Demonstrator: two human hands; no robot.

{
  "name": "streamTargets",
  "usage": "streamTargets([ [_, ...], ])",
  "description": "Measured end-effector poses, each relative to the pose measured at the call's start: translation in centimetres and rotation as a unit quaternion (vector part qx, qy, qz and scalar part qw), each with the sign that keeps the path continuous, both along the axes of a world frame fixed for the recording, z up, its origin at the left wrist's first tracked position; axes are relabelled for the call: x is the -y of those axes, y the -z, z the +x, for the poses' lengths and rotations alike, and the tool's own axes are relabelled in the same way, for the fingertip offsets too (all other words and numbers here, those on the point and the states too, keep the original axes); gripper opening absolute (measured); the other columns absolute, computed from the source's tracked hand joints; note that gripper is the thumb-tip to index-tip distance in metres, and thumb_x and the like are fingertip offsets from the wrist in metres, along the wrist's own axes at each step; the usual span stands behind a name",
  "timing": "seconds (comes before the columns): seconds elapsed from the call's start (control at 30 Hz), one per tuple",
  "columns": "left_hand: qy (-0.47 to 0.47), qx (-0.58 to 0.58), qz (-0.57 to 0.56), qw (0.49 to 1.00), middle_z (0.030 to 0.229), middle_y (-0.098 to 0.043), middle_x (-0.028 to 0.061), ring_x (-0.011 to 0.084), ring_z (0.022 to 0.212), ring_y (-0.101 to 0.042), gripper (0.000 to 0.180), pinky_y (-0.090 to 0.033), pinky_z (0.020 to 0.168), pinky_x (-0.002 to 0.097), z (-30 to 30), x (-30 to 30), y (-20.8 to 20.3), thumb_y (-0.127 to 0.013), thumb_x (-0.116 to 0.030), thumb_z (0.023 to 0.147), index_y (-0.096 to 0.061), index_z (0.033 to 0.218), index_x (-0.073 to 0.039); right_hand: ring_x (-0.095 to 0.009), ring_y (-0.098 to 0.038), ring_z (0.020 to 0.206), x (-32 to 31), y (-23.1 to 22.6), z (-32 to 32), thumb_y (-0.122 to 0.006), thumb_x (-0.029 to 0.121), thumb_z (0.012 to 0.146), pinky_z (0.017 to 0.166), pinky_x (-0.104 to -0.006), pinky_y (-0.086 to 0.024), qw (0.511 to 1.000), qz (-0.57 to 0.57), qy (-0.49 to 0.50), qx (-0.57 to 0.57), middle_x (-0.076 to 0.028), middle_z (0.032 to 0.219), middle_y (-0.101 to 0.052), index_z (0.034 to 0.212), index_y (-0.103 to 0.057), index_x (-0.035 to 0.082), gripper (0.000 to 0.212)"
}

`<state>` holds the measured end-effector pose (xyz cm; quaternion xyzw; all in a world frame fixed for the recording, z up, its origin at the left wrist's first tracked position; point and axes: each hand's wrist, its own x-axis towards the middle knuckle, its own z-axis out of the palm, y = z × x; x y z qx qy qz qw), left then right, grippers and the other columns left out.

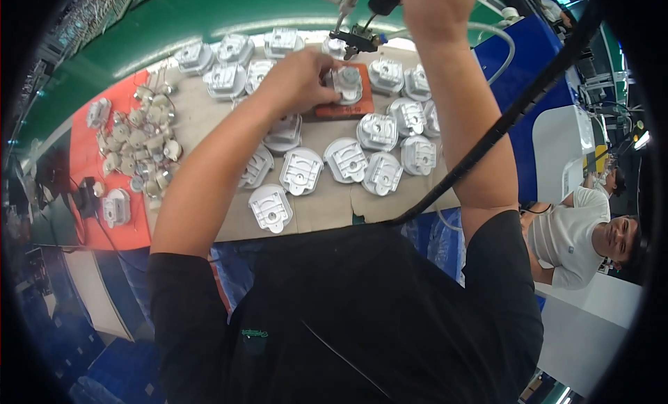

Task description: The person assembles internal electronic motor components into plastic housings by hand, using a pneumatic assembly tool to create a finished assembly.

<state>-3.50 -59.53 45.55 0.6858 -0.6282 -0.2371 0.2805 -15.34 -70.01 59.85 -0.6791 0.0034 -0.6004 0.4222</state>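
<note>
A white moulded plastic housing (348, 84) sits on an orange block (355, 109) near the far edge of the table. My left hand (306, 81) grips its left side, with the thumb at the near edge and the fingers behind. Just above and beyond the housing hangs a black and metal tool head (358, 40) with thin rods. My right hand (437, 14) is raised beside this tool at the top edge of the view. Its fingers are out of sight, so what it holds, if anything, is hidden.
Several similar white housings (301, 171) stand around the block on a beige covering. To the left, small round beige-and-metal parts (139, 136) are heaped on an orange sheet (83, 147). A black ribbed hose (487, 136) crosses on the right. Another person (577, 230) is at the right.
</note>
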Motion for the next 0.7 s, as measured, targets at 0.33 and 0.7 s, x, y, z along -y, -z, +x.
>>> streamTargets([
  [0.33, 0.004, 0.042, 0.016, 0.999, 0.107, -0.070, 0.0178, 0.0325, 0.096, -0.070, 0.050, -0.055, 0.085, 0.0418, -0.8, -0.7, -1.4, -0.082, -0.022, 0.071, -0.073, 0.118, -0.007, -0.007, -0.053, 0.071, 2.5, -9.2, -3.0, -0.070, 0.029, 0.099, 0.062, -0.0227, -0.045, 0.987, -0.070, 0.093, -0.109, 0.002, 0.084, -0.059, 0.112, -0.058, 0.001, 0.032],
  [0.7, -0.013, 0.038, 0.004, 0.999, 0.100, -0.068, 0.0182, 0.0301, 0.088, -0.069, 0.049, -0.055, 0.081, 0.0398, -0.9, -0.2, -1.1, -0.081, -0.018, 0.071, -0.071, 0.116, -0.002, -0.020, -0.070, 0.094, 1.9, 5.6, -10.9, -0.068, 0.000, 0.091, 0.082, -0.0296, -0.056, 0.909, -0.115, 0.288, -0.279, -0.015, 0.106, -0.070, 0.115, -0.061, -0.003, 0.026],
])
